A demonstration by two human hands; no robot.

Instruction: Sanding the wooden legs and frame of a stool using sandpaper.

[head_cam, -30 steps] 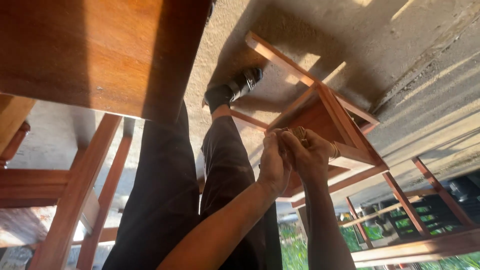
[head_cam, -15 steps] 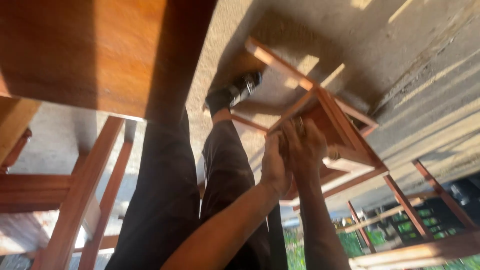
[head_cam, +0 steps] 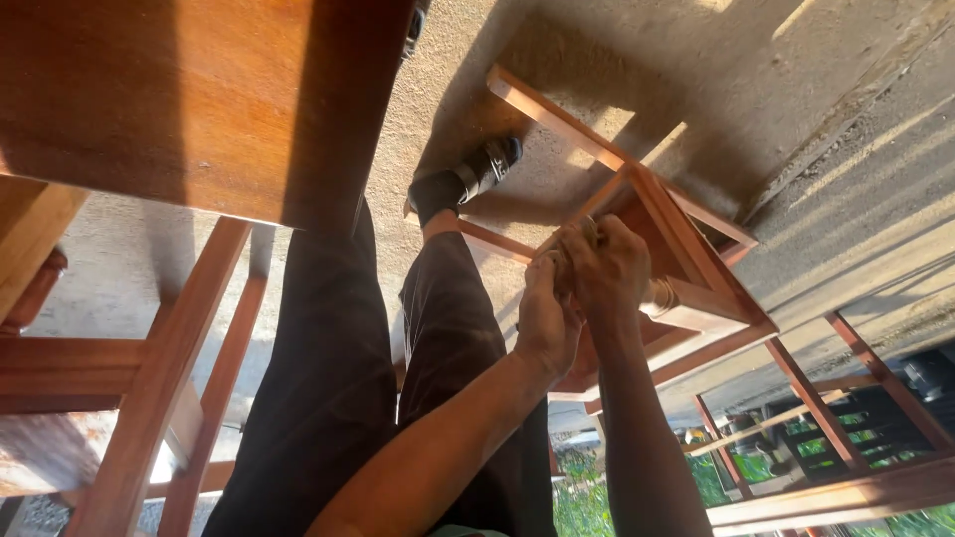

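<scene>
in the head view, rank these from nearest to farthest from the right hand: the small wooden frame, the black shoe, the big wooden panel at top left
1. small wooden frame: right under the right hand, which touches its edge.
2. black shoe: up and to the left, on the concrete floor.
3. big wooden panel: farthest, filling the top left corner.

No clear packages, signs or screens anywhere in view. Only possible candidates: dark crates (head_cam: 846,438) at the lower right edge, behind wooden rails, stacked close together, black with small bright green patches on their faces, perhaps labels. Too small and blurred to tell for certain. Nothing else printed, boxed or lit in sight.
</scene>
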